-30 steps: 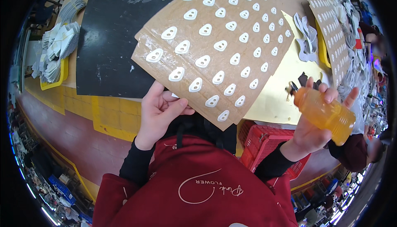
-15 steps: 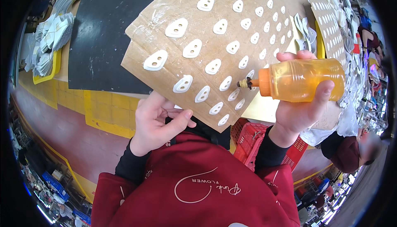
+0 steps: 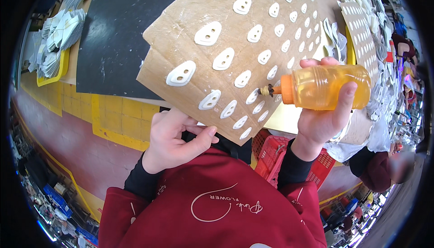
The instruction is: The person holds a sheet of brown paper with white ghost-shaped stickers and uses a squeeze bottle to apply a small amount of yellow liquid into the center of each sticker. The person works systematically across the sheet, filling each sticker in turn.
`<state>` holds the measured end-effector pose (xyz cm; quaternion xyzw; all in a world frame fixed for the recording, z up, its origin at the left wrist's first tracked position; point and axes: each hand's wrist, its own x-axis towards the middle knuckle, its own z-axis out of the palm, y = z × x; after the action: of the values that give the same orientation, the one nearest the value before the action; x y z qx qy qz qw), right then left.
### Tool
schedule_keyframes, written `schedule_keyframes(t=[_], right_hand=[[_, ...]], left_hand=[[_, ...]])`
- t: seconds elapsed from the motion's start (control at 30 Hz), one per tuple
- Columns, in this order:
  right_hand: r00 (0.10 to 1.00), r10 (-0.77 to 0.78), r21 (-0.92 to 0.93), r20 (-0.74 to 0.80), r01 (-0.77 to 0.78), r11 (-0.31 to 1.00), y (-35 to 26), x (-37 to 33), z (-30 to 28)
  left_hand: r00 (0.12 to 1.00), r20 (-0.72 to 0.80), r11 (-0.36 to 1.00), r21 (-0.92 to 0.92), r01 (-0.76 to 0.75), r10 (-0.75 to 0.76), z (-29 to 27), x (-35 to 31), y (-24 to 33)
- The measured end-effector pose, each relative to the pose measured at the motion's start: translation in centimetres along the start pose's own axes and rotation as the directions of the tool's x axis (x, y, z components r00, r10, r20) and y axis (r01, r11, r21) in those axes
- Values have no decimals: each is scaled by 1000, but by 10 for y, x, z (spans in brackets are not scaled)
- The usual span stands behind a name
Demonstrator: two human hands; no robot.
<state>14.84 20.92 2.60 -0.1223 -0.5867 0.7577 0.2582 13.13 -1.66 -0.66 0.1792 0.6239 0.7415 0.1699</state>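
Note:
My left hand [image 3: 178, 136] is closed at the near edge of a brown sheet [image 3: 181, 101], thumb and fingers gripping it there; some fingertips are hidden. The sheet is tilted up in front of me. Rows of white rounded-triangle pieces [image 3: 223, 58], each with two small holes, cover its face. My right hand [image 3: 318, 128] is wrapped round a clear squeeze bottle [image 3: 332, 87] of amber liquid. The bottle lies sideways, its orange cap [image 3: 286, 89] pointing left. Its tip, bound with a yellowish band, is over or close to a white piece near the sheet's right side; contact cannot be told.
A black mat [image 3: 113, 44] covers the table at left, beside a yellow tray [image 3: 58, 74] with stacked white pieces. Another sheet of white pieces [image 3: 359, 31] stands at right amid piles of pale parts. A red basket [image 3: 271, 153] is below the table edge. Another person [image 3: 377, 171] is at right.
The sheet has shifted and turned slightly rightward, my left hand moving right with it. The bottle in my right hand has moved a little to the left.

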Motion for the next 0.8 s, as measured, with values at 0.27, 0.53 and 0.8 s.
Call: schedule_keyframes(t=[0.27, 0.53, 0.8], right_hand=[[999, -40, -187, 38, 46, 981, -23, 12, -13], [976, 156, -349, 149, -96, 932, -53, 13, -34], [994, 2, -454, 106, 47, 890, -45, 10, -29]], left_hand=[[1000, 9, 999, 38, 20, -21, -2, 1, -1], [999, -1, 999, 10, 44, -44, -4, 9, -9], [996, -1, 995, -39, 91, -91, -4, 11, -10]])
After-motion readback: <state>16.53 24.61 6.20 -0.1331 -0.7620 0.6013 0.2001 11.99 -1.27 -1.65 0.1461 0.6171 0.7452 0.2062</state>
